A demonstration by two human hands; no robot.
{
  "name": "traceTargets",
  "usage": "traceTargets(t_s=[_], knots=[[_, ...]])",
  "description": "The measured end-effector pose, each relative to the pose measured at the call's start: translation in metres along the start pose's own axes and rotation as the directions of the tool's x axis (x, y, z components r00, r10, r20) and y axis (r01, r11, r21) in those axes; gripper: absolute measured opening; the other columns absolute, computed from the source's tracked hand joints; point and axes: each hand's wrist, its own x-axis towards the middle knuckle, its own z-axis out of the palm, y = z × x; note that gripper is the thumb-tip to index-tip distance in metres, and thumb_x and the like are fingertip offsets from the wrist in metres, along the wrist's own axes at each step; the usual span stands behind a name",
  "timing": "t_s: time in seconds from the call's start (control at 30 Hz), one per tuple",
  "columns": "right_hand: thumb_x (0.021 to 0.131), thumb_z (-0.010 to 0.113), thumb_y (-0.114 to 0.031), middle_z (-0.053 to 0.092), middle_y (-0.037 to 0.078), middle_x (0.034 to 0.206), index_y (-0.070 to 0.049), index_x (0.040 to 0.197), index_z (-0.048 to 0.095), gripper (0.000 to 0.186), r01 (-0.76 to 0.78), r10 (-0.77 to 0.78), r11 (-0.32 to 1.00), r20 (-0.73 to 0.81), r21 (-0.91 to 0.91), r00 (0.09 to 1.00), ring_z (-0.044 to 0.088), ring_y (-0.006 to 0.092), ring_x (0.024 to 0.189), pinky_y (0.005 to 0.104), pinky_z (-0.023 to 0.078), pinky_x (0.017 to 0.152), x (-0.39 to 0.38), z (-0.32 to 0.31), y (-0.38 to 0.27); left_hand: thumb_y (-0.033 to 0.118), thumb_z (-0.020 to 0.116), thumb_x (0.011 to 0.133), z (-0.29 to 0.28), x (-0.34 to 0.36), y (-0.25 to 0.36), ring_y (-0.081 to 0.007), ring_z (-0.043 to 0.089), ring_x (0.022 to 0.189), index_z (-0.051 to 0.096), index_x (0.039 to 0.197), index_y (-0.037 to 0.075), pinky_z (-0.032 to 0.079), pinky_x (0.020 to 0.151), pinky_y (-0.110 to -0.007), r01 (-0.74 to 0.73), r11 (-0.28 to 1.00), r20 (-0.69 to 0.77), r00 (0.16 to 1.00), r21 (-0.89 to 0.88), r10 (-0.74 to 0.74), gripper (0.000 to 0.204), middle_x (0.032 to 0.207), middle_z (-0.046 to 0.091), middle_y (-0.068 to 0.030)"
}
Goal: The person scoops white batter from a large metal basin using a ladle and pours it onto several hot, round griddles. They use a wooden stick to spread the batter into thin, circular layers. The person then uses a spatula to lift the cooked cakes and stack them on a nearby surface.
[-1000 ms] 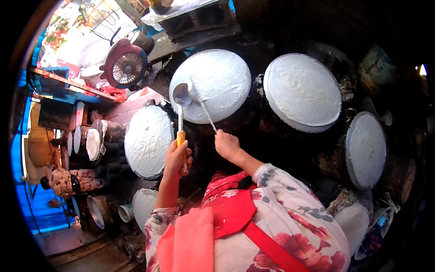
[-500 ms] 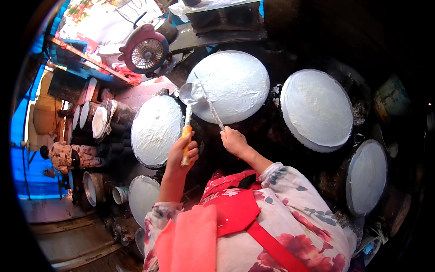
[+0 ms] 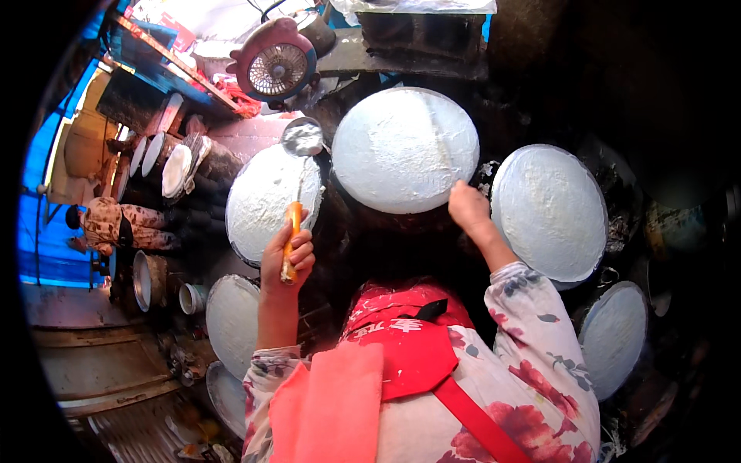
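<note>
My left hand (image 3: 285, 255) is closed around the orange handle of a metal ladle (image 3: 302, 139). White batter shows in its bowl, held above the far edge of the left round griddle (image 3: 262, 212). My right hand (image 3: 468, 210), also closed, is at the right front rim of the middle griddle (image 3: 386, 154). From it a long thin spatula (image 3: 443, 143) reaches over this griddle, its blade faint against the white. A white layer, ridged in places, covers both griddles. Just right of my right hand is another white-coated griddle (image 3: 549, 212).
More round griddles stand at far right (image 3: 615, 339) and lower left (image 3: 231, 320). A small fan (image 3: 278, 69) is behind, beside a dark box (image 3: 421, 38). At left are a metal pot (image 3: 147, 282), a white bucket (image 3: 193, 299) and another person (image 3: 112, 222).
My right hand and spatula have swept right across the middle griddle. My left hand has drawn the ladle left, away from the spatula, over the left griddle's edge.
</note>
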Motion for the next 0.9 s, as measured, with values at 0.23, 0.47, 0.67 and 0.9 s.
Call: traceTargets(t_s=[0.23,0.47,0.67,0.9], knots=[[0.085,0.043,-0.016,0.064,0.021,0.073,-0.002,0.084,0.055,0.019,0.383,-0.367,0.924,0.286,0.001,0.885,0.065,0.0357,0.068,0.0474,0.051,0.060,-0.022,-0.007,-0.051,0.022,0.031,0.100,-0.002,-0.060,0.014,-0.0077,0.040,0.046,0.034,0.132,-0.003,0.037,0.041,-0.022,-0.100,0.987,-0.055,0.994,-0.124,0.094,0.040,0.070,0.041,-0.0020],[0.084,0.042,-0.013,0.064,0.022,0.072,-0.001,0.083,0.055,0.017,0.344,-0.302,0.932,0.286,-0.111,0.909,0.065,0.0373,0.067,0.0460,0.052,0.063,0.004,0.007,-0.038,0.021,0.031,0.100,-0.026,-0.136,0.021,-0.0083,0.043,0.047,0.031,0.132,-0.006,0.038,0.041,-0.022,-0.299,0.928,-0.185,0.947,-0.222,0.261,0.042,0.071,0.040,-0.0026],[0.089,0.042,-0.021,0.064,0.022,0.078,-0.002,0.086,0.056,0.024,0.207,-0.188,0.973,0.165,-0.106,0.968,0.064,0.0395,0.074,0.0508,0.050,0.064,0.011,0.001,-0.021,0.020,0.032,0.100,-0.058,-0.219,0.023,-0.0091,0.042,0.048,0.027,0.132,-0.009,0.039,0.043,-0.023,-0.454,0.839,-0.208,0.889,-0.298,0.408,0.044,0.072,0.040,-0.0036],[0.091,0.042,-0.033,0.061,0.026,0.081,-0.003,0.087,0.056,0.033,0.281,-0.273,0.960,0.255,0.007,0.928,0.059,0.0450,0.081,0.0528,0.045,0.071,-0.044,0.014,-0.059,0.021,0.034,0.100,-0.084,-0.311,0.017,-0.0087,0.041,0.047,0.026,0.132,-0.009,0.038,0.042,-0.022,-0.581,0.707,-0.229,0.812,-0.403,0.537,0.045,0.070,0.039,-0.0043]])
